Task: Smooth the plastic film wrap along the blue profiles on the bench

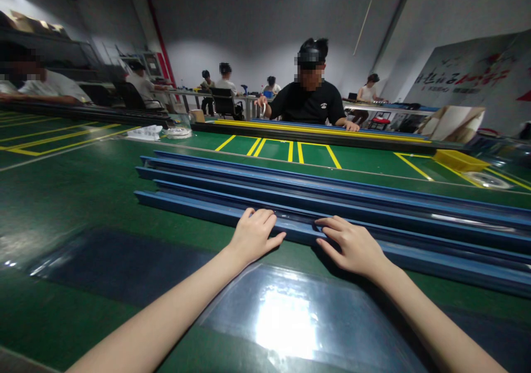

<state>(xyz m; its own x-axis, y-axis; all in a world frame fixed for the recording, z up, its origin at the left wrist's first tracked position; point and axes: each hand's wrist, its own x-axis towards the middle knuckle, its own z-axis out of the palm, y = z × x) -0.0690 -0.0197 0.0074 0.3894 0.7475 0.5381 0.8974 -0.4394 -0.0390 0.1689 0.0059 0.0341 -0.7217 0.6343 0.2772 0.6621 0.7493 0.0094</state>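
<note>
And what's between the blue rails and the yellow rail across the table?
Beyond the blue rails, the head view shows green tabletop marked with yellow lines, then a black rail in front of the yellow rail.

Channel rails [290, 197] lie side by side across table [83, 190]; I note plastic sheet [348, 320] on near side. Behind rails, farther rail bundle [323, 132]; co-worker [309, 99] behind that. Tray [460, 161] I see at far right.
</note>
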